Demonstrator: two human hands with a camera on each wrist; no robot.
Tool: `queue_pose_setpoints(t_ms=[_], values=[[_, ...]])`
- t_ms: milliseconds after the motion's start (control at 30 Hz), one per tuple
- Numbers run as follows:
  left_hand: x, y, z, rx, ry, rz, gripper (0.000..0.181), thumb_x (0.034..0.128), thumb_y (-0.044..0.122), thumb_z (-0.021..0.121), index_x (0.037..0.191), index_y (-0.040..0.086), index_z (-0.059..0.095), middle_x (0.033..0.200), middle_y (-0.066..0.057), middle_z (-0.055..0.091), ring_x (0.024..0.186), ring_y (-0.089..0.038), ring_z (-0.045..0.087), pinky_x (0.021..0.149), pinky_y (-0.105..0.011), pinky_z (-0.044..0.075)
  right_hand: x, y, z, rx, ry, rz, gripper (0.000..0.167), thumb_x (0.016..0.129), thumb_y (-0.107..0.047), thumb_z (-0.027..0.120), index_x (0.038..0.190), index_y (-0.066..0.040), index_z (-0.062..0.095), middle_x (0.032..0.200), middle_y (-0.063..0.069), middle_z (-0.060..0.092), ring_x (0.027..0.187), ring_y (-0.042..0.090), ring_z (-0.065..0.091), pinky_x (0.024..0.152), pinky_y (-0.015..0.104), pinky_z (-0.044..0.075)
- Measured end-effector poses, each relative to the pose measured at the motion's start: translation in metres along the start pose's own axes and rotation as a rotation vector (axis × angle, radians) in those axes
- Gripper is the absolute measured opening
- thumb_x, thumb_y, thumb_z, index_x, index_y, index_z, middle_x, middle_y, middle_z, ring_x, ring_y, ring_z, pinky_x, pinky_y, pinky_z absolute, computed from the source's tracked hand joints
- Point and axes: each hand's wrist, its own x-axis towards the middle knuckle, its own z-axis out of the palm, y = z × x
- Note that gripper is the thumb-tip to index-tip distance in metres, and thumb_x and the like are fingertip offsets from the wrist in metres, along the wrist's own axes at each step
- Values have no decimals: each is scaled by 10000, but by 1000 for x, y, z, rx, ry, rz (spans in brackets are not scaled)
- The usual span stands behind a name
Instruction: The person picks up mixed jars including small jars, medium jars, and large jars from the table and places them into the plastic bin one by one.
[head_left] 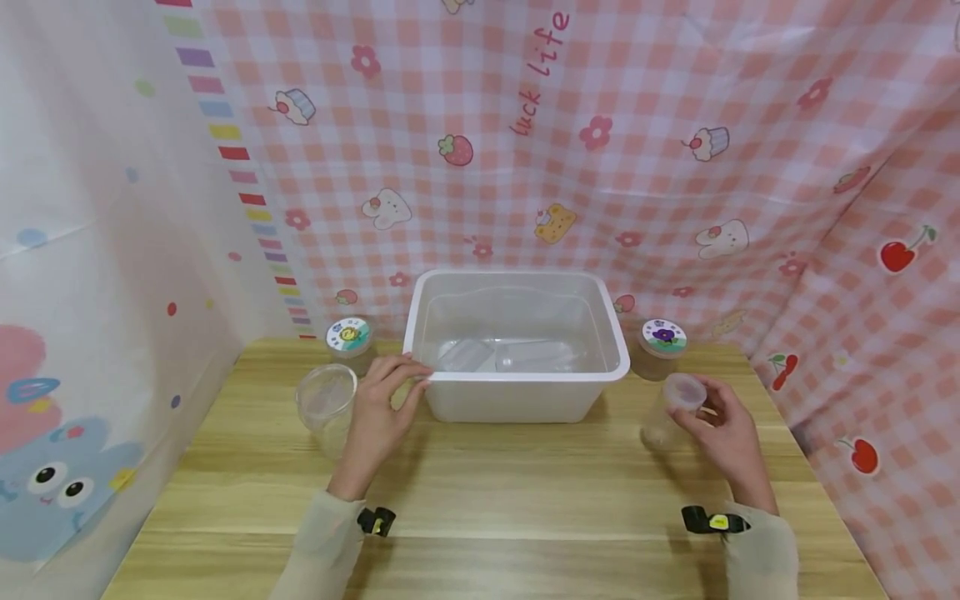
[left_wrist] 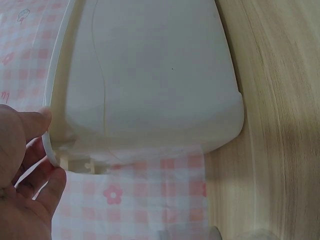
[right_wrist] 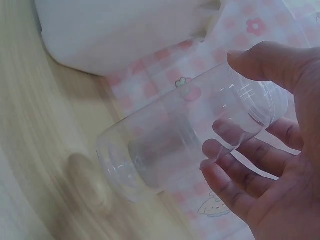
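Note:
My left hand (head_left: 382,412) pinches the front left corner of the rim of a white plastic bin (head_left: 517,402), fingers and thumb on either side in the left wrist view. Several clear pieces of plastic (head_left: 536,354) lie inside the bin; their kind is hard to tell. To the right, my right hand (head_left: 726,437) holds a clear plastic jar (right_wrist: 165,135) near its translucent lid (head_left: 685,390), thumb on one side and fingers on the other. A shadow falls beside its base; whether it touches the table cannot be told.
Another clear jar (head_left: 324,396) stands left of my left hand. Behind it is a jar with a yellow flower label (head_left: 348,335); one with a purple flower label (head_left: 663,336) stands right of the bin. A checked cloth (head_left: 510,192) hangs behind the wooden table (head_left: 525,500).

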Motion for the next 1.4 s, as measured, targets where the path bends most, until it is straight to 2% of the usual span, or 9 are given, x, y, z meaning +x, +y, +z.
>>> queue_pose_setpoints(t_ms=[100,567,800,1133,1400], values=[[0,0,0,7,2,4,149,863,23,801,1002,70,774,1039,-80,732,1159,-307,637,1045,-444,519,0,-3,0,14,9,-17,609,907,-150,791,1427,-24,500,1120,-280,564,1020,-96,523,815,25,490],[-1,-1,0,14,-7,2,158,856,20,805,999,79,775,1044,-70,731,1143,-298,633,1027,-433,527,-1,-27,-1,-16,0,-72,595,919,-201,785,1423,-45,510,1251,-85,615,1064,-92,520,841,25,481],[0,0,-1,10,-9,-2,148,867,27,796,1004,79,772,1050,-72,730,1143,-295,630,1034,-392,518,1,-40,-3,0,2,-120,610,910,-163,790,1429,-28,499,1224,-174,588,1077,-92,529,862,28,479],[-1,-2,-1,16,-3,-1,144,868,34,796,1002,81,771,1058,-81,733,1145,-308,633,1032,-430,528,8,-63,-6,14,21,-217,649,868,-64,809,1438,-21,502,1209,-231,551,1093,-97,536,872,24,468],[0,-2,0,20,-3,0,143,870,42,795,1006,82,772,1069,-99,738,1138,-312,637,1026,-437,533,10,-81,-10,46,33,-285,631,847,-7,810,1413,-23,532,1206,-239,577,1093,-73,561,873,32,470]])
